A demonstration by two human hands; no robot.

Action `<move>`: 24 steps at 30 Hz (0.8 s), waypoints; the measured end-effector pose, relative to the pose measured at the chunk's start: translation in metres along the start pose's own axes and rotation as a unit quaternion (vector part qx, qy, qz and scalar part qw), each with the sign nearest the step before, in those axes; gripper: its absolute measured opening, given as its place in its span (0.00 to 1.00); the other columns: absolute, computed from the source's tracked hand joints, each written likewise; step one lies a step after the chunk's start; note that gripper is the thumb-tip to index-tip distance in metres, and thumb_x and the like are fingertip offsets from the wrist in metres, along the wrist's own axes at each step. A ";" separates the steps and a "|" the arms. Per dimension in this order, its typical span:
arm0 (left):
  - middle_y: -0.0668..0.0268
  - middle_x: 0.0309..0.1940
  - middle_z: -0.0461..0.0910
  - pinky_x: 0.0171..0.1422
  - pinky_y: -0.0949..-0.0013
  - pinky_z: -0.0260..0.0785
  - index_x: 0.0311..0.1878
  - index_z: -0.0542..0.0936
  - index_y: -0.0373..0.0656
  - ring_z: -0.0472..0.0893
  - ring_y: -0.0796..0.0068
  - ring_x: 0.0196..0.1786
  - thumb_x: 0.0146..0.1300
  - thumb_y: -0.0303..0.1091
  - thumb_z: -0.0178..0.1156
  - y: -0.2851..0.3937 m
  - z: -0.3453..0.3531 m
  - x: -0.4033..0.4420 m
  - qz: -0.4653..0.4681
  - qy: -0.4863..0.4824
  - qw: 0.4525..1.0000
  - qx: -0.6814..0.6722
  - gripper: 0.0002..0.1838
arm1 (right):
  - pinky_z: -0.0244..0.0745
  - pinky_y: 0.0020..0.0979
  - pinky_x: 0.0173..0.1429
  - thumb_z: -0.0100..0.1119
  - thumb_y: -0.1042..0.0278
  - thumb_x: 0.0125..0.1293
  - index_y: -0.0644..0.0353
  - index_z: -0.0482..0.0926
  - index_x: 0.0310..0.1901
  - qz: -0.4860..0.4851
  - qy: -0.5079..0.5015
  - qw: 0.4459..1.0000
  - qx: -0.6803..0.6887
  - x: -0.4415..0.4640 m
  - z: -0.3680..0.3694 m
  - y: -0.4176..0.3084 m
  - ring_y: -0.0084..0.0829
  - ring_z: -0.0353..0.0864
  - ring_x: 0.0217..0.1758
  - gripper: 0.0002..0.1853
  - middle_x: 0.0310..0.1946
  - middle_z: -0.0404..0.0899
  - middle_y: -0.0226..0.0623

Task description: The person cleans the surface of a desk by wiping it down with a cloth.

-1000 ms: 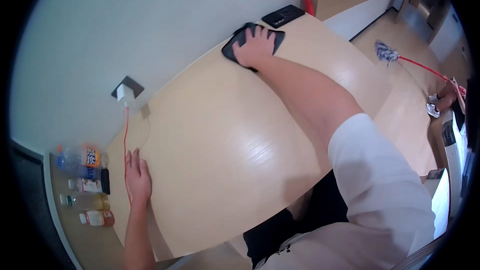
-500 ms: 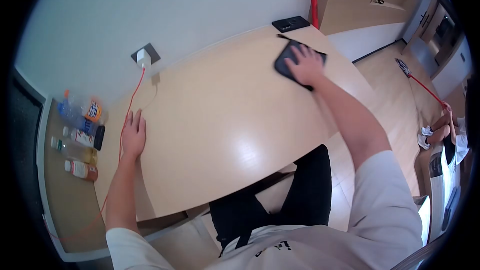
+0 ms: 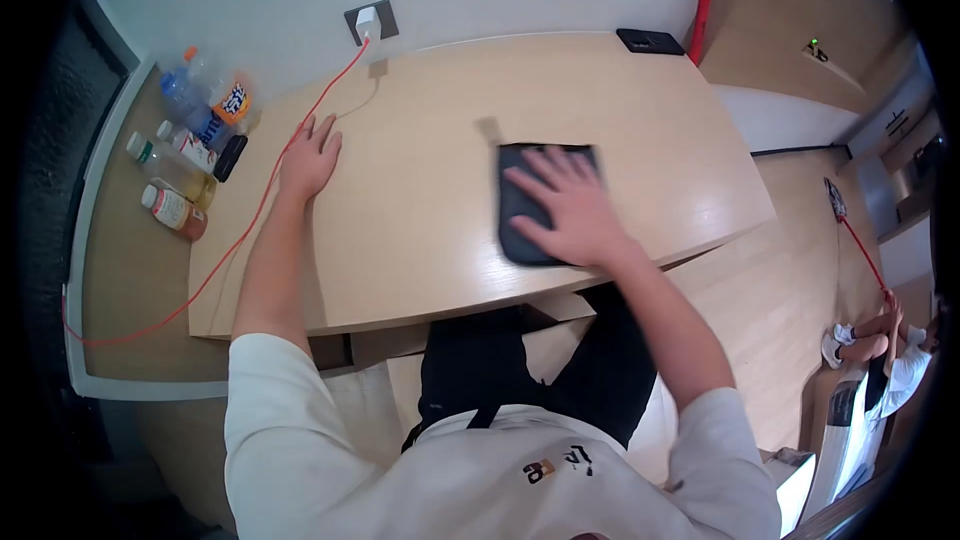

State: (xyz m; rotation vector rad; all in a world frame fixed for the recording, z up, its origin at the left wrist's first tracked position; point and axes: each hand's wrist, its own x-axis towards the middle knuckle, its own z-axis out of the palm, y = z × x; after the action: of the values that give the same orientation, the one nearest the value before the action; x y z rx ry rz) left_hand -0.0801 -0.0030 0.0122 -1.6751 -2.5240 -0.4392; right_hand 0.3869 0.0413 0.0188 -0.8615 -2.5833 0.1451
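Observation:
A dark square cloth or pouch lies flat on the light wooden table, close to its front edge. My right hand presses on it from above with the fingers spread. My left hand rests flat on the table's left part, fingers apart, beside a red cable. That cable runs from a white charger in the wall socket, passes next to my left fingers and hangs past the table's left side. Nothing shows inside my left hand.
Several bottles stand at the left on a ledge, with a black object beside them. A black phone lies at the back right corner, near a red pole. At the far right a seated person holds a mop.
My right hand and the dark cloth have moved from the back edge beside the phone towards the table's front. My left hand stays flat on the left. The camera view has turned.

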 end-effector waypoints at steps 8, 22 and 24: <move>0.49 0.76 0.72 0.82 0.51 0.61 0.74 0.79 0.57 0.71 0.48 0.78 0.80 0.54 0.49 -0.013 0.010 -0.012 0.003 0.061 0.998 -0.034 0.26 | 0.56 0.59 0.85 0.71 0.48 0.67 0.52 0.79 0.69 -0.001 0.071 0.989 0.128 -0.034 -0.023 -0.056 0.46 0.71 0.78 0.32 0.71 0.77 0.40; 0.53 0.72 0.77 0.79 0.47 0.64 0.69 0.83 0.56 0.74 0.50 0.75 0.77 0.48 0.56 -0.013 0.011 -0.006 0.007 0.084 0.996 -0.043 0.22 | 0.77 0.41 0.54 0.73 0.78 0.53 0.51 0.89 0.53 -0.003 0.112 0.990 0.086 -0.082 -0.064 -0.059 0.39 0.84 0.47 0.23 0.43 0.83 0.34; 0.54 0.72 0.77 0.79 0.47 0.64 0.69 0.83 0.56 0.74 0.50 0.76 0.77 0.48 0.56 -0.013 0.009 -0.006 0.009 0.076 0.996 -0.047 0.22 | 0.79 0.38 0.51 0.72 0.78 0.58 0.53 0.88 0.53 0.013 0.136 0.983 0.123 -0.061 -0.091 -0.061 0.40 0.84 0.46 0.20 0.42 0.84 0.35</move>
State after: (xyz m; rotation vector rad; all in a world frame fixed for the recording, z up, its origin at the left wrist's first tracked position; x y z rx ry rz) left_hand -0.0885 -0.0104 0.0000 -1.6271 -2.4123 -0.6652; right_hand 0.4350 -0.0466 0.0943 -0.7651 -2.2445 0.3242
